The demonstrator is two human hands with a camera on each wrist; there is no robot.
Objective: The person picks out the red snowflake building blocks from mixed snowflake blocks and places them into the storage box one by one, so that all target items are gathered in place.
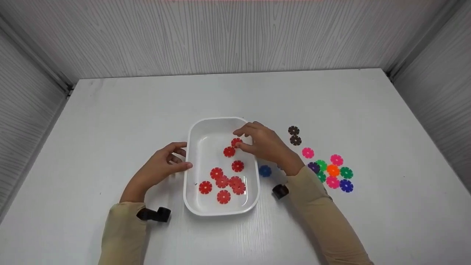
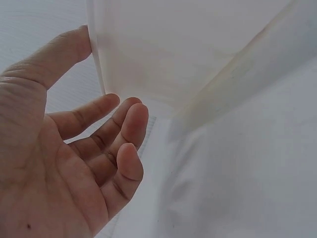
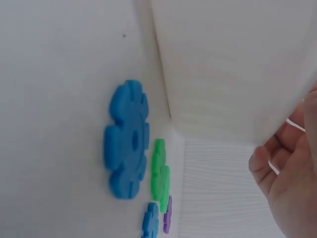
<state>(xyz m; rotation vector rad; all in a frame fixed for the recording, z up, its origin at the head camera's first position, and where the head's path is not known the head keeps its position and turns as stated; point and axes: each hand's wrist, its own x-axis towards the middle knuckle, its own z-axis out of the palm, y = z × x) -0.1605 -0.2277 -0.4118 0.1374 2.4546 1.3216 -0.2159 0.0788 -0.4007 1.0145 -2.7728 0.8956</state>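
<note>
A white tray holds several red flower-shaped discs. My left hand is at the tray's left side, its thumb touching the rim; in the left wrist view its other fingers are loosely bent by the outer wall. Over the tray's right rim reaches my right hand, thumb and forefinger spread apart. A red disc lies by that thumb, partly covered by it. Whether the thumb touches the disc is unclear. The right wrist view shows only part of the right hand behind the tray wall.
Right of the tray lies a blue disc, partly beside my right wrist. Farther right are two brown discs and a cluster of pink, orange, green, purple and blue ones. Panelled walls enclose the white table.
</note>
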